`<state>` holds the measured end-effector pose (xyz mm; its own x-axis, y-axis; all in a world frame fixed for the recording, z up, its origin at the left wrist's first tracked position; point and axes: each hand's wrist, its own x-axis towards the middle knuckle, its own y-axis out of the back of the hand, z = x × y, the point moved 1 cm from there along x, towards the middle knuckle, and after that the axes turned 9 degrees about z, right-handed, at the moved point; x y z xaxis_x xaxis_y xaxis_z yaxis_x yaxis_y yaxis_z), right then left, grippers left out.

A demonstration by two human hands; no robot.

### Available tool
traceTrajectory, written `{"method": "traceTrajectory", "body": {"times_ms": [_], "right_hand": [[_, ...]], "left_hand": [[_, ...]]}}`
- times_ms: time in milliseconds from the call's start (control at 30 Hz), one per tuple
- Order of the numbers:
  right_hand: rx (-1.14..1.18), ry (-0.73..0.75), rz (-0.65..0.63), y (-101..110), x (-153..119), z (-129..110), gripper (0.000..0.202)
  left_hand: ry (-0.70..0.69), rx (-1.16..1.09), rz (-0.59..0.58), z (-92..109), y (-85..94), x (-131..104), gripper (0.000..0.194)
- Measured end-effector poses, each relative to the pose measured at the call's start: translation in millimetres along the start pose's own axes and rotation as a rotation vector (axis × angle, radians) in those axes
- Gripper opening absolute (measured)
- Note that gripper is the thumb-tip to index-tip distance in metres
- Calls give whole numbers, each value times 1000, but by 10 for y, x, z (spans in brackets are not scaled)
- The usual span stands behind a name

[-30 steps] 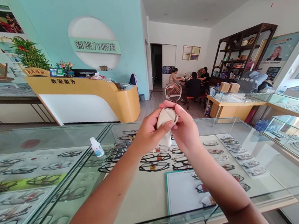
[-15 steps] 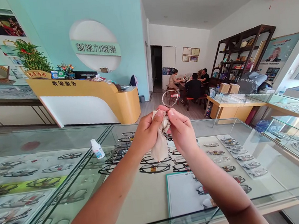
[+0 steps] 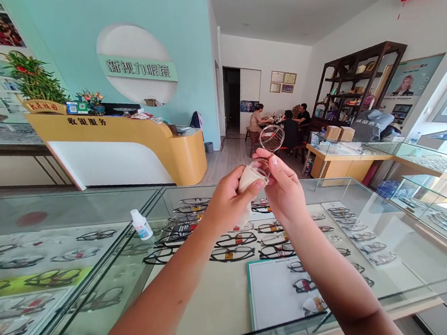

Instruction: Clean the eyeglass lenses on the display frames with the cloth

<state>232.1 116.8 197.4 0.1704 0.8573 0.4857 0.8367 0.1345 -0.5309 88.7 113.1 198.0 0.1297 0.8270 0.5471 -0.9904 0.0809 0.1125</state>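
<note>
A pair of thin-rimmed eyeglasses [image 3: 272, 138] is held up over the glass display counter, one round lens standing clear above my fingers. My right hand [image 3: 284, 185] is closed on the frame, thumb and fingers pinching near its middle. My left hand [image 3: 236, 192] pinches a beige cleaning cloth [image 3: 251, 178] over the edge of the other lens, which shows partly above the cloth. The cloth's lower end hangs behind my left hand. On the counter to the left stands a small white spray bottle [image 3: 141, 225].
Several rows of spectacle frames [image 3: 232, 253] lie inside the glass display case [image 3: 205, 306] below my arms. A teal-edged white board [image 3: 271, 294] is there too. Beyond stand a yellow cashier desk [image 3: 186, 155] and a side showcase [image 3: 341, 156]. Several people sit around a far table.
The eyeglasses and both hands have shifted slightly right. My left hand has turned, and the cloth now wraps the nearer lens, which has come into view. The camera view has swung a little.
</note>
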Motion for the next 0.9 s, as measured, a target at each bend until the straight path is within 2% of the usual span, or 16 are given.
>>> {"method": "traceTrajectory", "body": {"times_ms": [267,367,500,633,767,833,900], "right_hand": [[-48,25,-64,-121,-139,135,31],[-82,7,-82,-97,-123,87,30],[-91,-38,-73,-77,-82,55,33],[0,-33,-15,-26,2,6,27],[-34,67,41,110,130,-172,27],[-56,92,42,171,177,-275,27],[-50,85,17,205,198,-358,26]], "left_hand": [[-91,-29,186,7,6,-27,45],[-134,7,196,2,-29,-37,51],[-114,56,215,-30,-68,-48,65],[-113,131,268,-37,-76,-57,59],[-48,149,194,10,-25,-64,57],[2,214,52,64,11,-77,56],[26,330,-183,128,17,-110,53]]}}
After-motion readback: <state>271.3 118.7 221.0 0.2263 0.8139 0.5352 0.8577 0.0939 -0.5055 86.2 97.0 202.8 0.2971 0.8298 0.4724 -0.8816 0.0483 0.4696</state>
